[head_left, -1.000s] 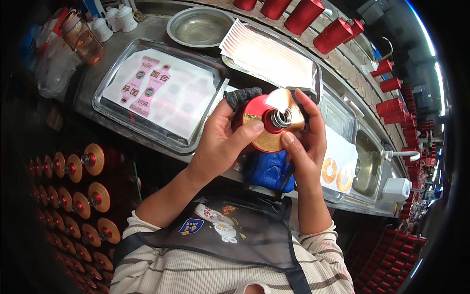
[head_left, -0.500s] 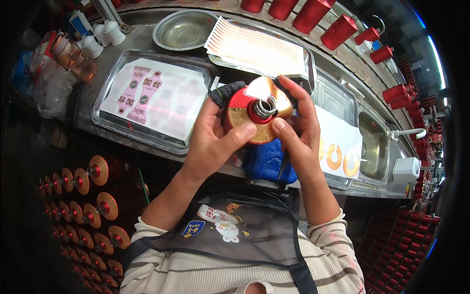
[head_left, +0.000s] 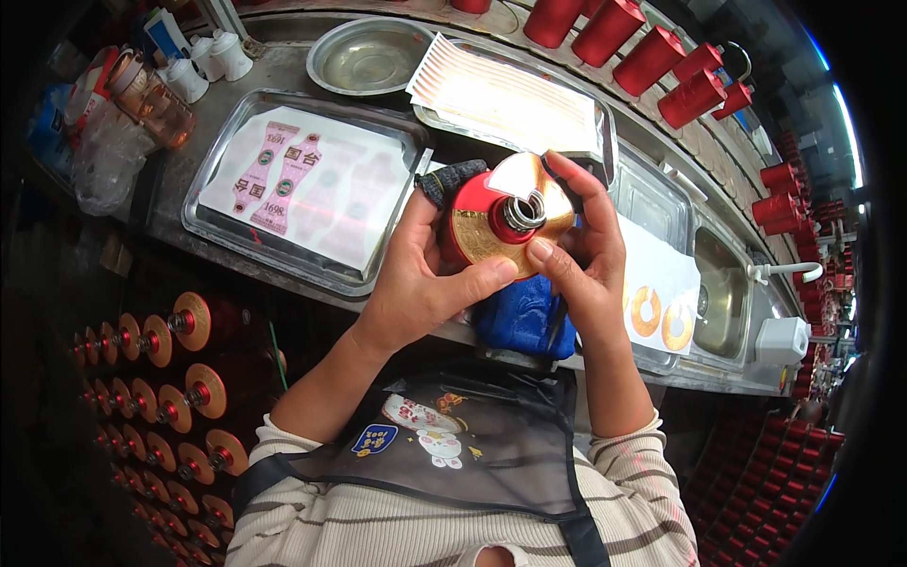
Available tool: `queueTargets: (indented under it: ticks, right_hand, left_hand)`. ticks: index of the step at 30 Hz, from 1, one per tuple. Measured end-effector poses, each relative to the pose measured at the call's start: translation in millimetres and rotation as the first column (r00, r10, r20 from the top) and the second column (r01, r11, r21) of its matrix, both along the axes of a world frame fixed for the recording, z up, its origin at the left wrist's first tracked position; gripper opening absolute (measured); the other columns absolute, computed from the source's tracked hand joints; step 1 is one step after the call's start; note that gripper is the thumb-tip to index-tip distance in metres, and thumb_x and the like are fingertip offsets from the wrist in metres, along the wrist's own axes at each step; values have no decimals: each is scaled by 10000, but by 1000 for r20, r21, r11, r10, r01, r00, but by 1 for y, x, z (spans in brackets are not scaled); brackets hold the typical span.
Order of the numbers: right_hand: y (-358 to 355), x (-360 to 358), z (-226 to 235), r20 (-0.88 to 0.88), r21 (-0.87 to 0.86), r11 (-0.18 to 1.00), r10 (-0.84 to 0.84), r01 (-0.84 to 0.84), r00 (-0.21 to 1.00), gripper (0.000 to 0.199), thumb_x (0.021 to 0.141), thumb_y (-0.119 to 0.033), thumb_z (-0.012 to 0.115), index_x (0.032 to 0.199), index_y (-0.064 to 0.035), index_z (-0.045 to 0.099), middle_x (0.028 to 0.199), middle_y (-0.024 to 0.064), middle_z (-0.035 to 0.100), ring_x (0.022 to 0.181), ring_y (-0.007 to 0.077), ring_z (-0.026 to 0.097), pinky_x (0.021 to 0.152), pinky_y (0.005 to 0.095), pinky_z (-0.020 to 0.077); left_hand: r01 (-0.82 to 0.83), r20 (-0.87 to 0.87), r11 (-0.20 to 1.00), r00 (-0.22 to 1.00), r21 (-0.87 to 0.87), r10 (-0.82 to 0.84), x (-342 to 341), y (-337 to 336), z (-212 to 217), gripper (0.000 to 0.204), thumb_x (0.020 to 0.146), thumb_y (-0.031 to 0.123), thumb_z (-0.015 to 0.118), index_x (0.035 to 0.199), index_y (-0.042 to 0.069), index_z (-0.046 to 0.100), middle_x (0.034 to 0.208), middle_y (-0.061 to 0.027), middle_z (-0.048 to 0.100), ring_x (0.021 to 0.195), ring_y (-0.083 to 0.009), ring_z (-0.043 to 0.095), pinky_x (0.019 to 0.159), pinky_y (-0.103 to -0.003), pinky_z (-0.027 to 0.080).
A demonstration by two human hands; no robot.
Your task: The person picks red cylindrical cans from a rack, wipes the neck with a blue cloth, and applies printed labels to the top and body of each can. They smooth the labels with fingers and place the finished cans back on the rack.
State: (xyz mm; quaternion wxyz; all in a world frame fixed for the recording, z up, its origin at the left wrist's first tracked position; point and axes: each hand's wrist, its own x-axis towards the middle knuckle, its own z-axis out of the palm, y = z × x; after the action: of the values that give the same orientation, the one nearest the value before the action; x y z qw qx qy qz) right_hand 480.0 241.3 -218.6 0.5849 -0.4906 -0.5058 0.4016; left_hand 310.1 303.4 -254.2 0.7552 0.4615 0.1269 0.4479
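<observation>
Between both hands a red bottle is held with its open, threaded silver neck (head_left: 522,212) facing up. A gold ring label (head_left: 484,238) lies around the neck on the bottle's shoulder, with a shiny part raised at the far right. My left hand (head_left: 422,276) grips the left side, its thumb pressing on the gold label. A black cover (head_left: 453,177) wraps that hand's index finger. My right hand (head_left: 590,248) closes on the other side, thumb near the neck and index finger at the label's far edge. The bottle's lower body is hidden.
Left, a metal tray (head_left: 203,227) holds pink-printed label sheets. Behind are a round metal basin (head_left: 318,77) and striped sheets (head_left: 505,87). Gold ring labels (head_left: 645,312) lie on a white sheet at right, beside a sink (head_left: 723,326). Red bottles (head_left: 605,33) line the far conveyor.
My hands and the bottle have shifted slightly right in view, and my left thumb has slid along the label toward the right thumb. The red bottles on the far conveyor stand in different places.
</observation>
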Motion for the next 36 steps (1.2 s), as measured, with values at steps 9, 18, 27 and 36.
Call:
queueTargets:
  ticks: [9, 18, 27, 36]
  right_hand:
    - [3, -3, 1, 3, 18, 1000, -3, 3, 1000, 615, 902, -64, 675, 1451, 7, 408, 1461, 137, 484, 1150, 178, 618, 927, 288, 538]
    - [2, -7, -3, 55, 56, 998, 5, -8, 998, 615, 893, -55, 674, 1448, 9, 417, 1445, 144, 497, 1135, 176, 617, 907, 283, 537]
    - [-8, -18, -3, -8, 60, 998, -17, 18, 1000, 701, 861, -129, 733, 1469, 5, 410, 1411, 136, 512, 1080, 155, 628, 878, 266, 520]
    - [-8, -17, -4, 142, 74, 997, 16, -27, 990, 734, 869, -155, 743, 1484, 11, 379, 1428, 148, 486, 1151, 180, 609, 894, 270, 533]
  left_hand:
    - [-20, -19, 997, 1000, -72, 19, -7, 1, 5, 533, 954, 101, 664, 1423, -1, 431, 1322, -101, 565, 1217, -147, 550, 1061, -316, 440]
    - [5, 31, 993, 1000, -115, -1, -11, -5, 8, 455, 980, 109, 607, 1397, 16, 451, 1297, -74, 567, 1183, -123, 550, 1036, -299, 444]
    - [-368, -151, 877, 891, 309, 427, -23, -25, -6, 588, 922, 222, 691, 1402, -29, 462, 1350, -170, 519, 1238, -228, 525, 1077, -364, 404]
    - [-423, -113, 544, 706, 724, 699, -26, -18, -20, 393, 932, 275, 666, 1136, -61, 674, 1234, -237, 535, 1085, -362, 590, 958, -405, 479]
